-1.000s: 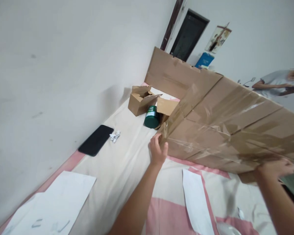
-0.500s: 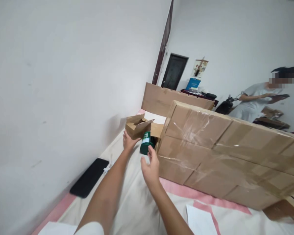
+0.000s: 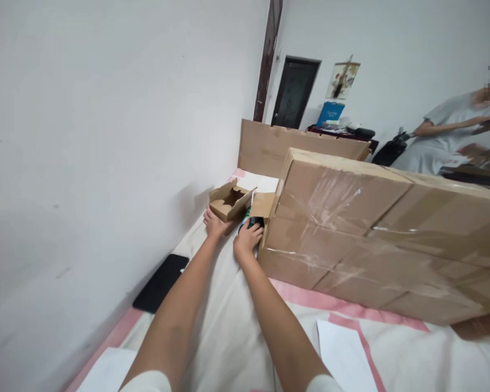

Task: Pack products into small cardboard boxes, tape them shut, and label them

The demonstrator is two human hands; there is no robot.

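Observation:
Far out on the bed, my left hand (image 3: pixel 215 224) is closed round the near side of a small open cardboard box (image 3: pixel 240 204), its flaps standing up. Beside it my right hand (image 3: pixel 248 239) has its fingers curled over a green canister (image 3: pixel 246 216) with a pale label. Most of the canister is hidden under that hand. Right behind it stands another piece of cardboard with a raised flap (image 3: pixel 263 205), partly covered by the large taped cardboard block (image 3: pixel 363 245).
A wall (image 3: pixel 106 136) runs along the left, with a black phone (image 3: pixel 159 283) lying by it. White paper sheets (image 3: pixel 347 354) lie on the pink and cream bedsheet (image 3: pixel 228 332). A cardboard panel (image 3: pixel 265 147) stands at the back. Another person (image 3: pixel 445 136) is at the right.
Both hands have left the large taped block. My left hand went to the small box and my right hand onto the green canister. The view has shifted, and the block now stands more upright.

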